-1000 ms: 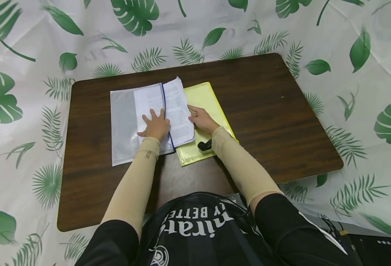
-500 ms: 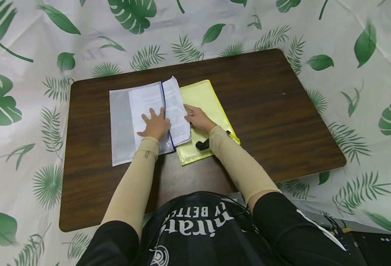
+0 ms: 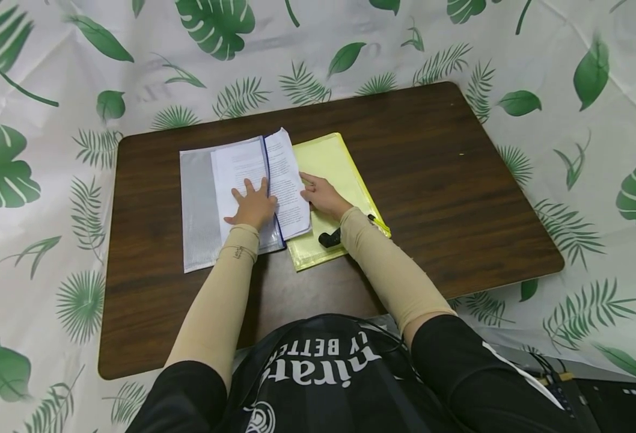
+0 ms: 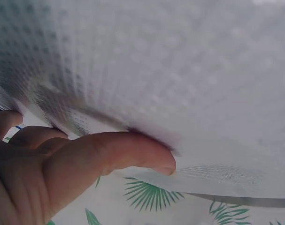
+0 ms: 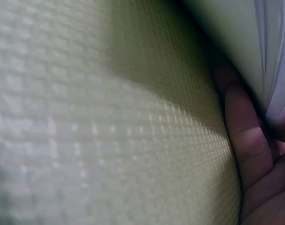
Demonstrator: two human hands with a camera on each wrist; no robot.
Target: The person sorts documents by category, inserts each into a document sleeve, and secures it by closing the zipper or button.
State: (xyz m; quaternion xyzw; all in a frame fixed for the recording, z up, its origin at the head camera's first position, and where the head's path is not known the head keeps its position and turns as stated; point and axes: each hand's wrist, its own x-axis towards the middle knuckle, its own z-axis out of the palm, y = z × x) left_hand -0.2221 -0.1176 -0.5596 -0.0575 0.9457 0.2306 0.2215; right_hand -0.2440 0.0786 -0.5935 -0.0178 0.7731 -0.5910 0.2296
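In the head view a clear mesh document folder with a dark blue edge lies on the table. A stack of printed papers is partly inside it and sticks out past the blue edge on the right. My left hand rests with spread fingers on the folder, over the sheets inside. My right hand holds the stack's right edge; in the right wrist view its fingers are under the papers and the thumb is at their edge. A yellow mesh folder lies under the right hand and partly beneath the papers.
Dark brown wooden table extends widely to the right of the yellow folder. A small black object shows beside the right wrist, above the yellow folder. A leaf-patterned white cloth surrounds the table.
Over the last second my right hand has shifted slightly left, and the papers have slid a little further into the clear folder. My left hand has stayed in place.
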